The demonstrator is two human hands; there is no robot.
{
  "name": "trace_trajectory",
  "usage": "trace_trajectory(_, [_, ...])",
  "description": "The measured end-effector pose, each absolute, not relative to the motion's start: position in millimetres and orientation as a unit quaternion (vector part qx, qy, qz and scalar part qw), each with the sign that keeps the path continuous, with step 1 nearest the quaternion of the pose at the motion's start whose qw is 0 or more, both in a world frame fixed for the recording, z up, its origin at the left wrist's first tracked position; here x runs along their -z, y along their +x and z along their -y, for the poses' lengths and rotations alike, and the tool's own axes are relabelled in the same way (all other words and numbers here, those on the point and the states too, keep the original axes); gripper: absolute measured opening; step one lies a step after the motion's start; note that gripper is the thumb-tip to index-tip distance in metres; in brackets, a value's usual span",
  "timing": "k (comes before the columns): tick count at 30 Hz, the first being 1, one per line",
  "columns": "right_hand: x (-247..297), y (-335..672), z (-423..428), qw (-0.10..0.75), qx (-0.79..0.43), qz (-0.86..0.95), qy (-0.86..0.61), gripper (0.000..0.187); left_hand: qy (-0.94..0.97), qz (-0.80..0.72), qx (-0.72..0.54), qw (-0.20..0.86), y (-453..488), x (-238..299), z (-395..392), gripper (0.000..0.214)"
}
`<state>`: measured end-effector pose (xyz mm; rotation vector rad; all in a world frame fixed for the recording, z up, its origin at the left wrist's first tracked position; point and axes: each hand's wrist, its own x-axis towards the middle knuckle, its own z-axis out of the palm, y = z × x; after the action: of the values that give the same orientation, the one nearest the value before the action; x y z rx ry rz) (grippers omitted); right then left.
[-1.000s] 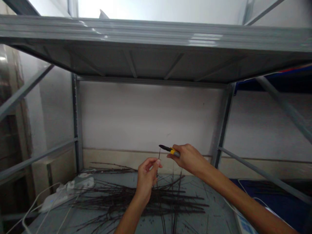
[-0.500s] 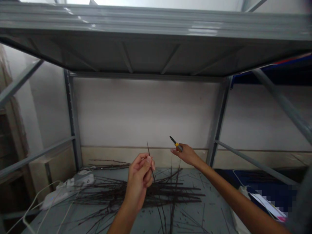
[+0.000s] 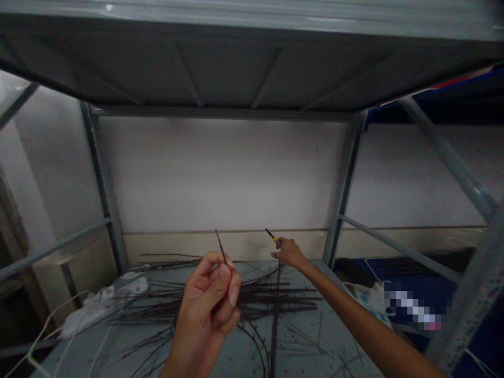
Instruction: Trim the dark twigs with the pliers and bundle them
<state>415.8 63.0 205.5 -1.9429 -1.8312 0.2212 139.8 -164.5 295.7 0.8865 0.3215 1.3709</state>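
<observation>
**A:** What's the biggest thing in view?

**B:** A grey steel shelving rack (image 3: 236, 68), seen from below its upper shelf, with a pale wall (image 3: 220, 173) behind it. The lower shelf (image 3: 299, 346) runs out in front of the person.

**A:** What's on that shelf?

**B:** A loose pile of dark twigs (image 3: 275, 302) lying mostly side to side, some crossing it, with bits scattered about. To the left sits a white power strip (image 3: 106, 299), and a white cable (image 3: 43, 336) trails from that side. Off to the right is something dark blue, maybe cloth (image 3: 358, 273), but I can't tell what.

**A:** And the hands?

**B:** The left hand (image 3: 205, 310) is close to the camera, above the near part of the pile. It's curled shut, pinching one thin twig (image 3: 222, 247) between thumb and fingers, and the twig pokes up past the fingertips at a slight tilt, clear of the pile.

**A:** The right one?

**B:** The right hand (image 3: 289, 253) is stretched out further, above the far side of the pile and apart from the left. Its fingers are closed around a small black-and-yellow tool (image 3: 273, 236), tip pointing up and left. It's too small to tell exactly what kind of tool it is.
</observation>
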Motion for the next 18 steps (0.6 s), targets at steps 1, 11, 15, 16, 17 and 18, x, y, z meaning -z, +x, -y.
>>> trace_trajectory(1, [-202.4,418.1,-62.9,0.227,-0.081,0.66,-0.711,0.024,0.398,-0.138,-0.609,0.673,137.6,-295.8,166.7,0.022])
trace_trajectory(11, [-193.3,419.3,-45.0,0.276,-0.146,0.663,-0.68,0.023,0.418,-0.112,-0.593,0.679,135.3,-296.3,174.3,0.017])
trace_trajectory(15, [-193.5,416.8,-44.6,0.281,-0.132,0.659,-0.685,0.022,0.411,-0.096,-0.592,0.687,135.5,-296.5,176.7,0.015])
trace_trajectory(16, [-191.7,417.0,-44.5,0.28,-0.134,0.656,-0.688,0.021,0.411,-0.091,-0.592,0.687,134.9,-297.1,178.7,0.016])
trace_trajectory(17, [-189.4,417.4,-44.1,0.28,-0.14,0.651,-0.691,0.021,0.411,-0.086,-0.592,0.688,134.2,-297.9,181.1,0.016])
trace_trajectory(18, [-186.8,417.8,-43.4,0.281,-0.15,0.647,-0.693,0.02,0.413,-0.081,-0.591,0.688,133.4,-298.9,183.6,0.017])
